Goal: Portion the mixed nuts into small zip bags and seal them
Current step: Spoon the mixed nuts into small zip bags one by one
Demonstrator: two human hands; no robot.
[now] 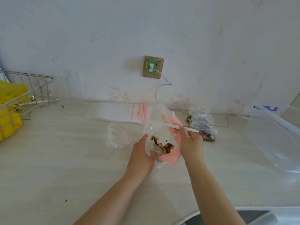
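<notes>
A: Item under inspection?
B: Small zip bag (159,135), clear, a few nuts (164,147) at its bottom, held above the counter (81,159) over something pink (172,157).
A: Hands?
B: Left hand (142,157) has fingers curled round the bag's lower edge. Right hand (191,143) pinches a white spoon handle (183,128) reaching into the bag.
A: Surroundings?
B: Open clear bag (119,135) left, filled nut bags (203,125) right, flat red-striped bags (123,112) behind. No legible writing; cartoon cat decals (114,93) on the wall
</notes>
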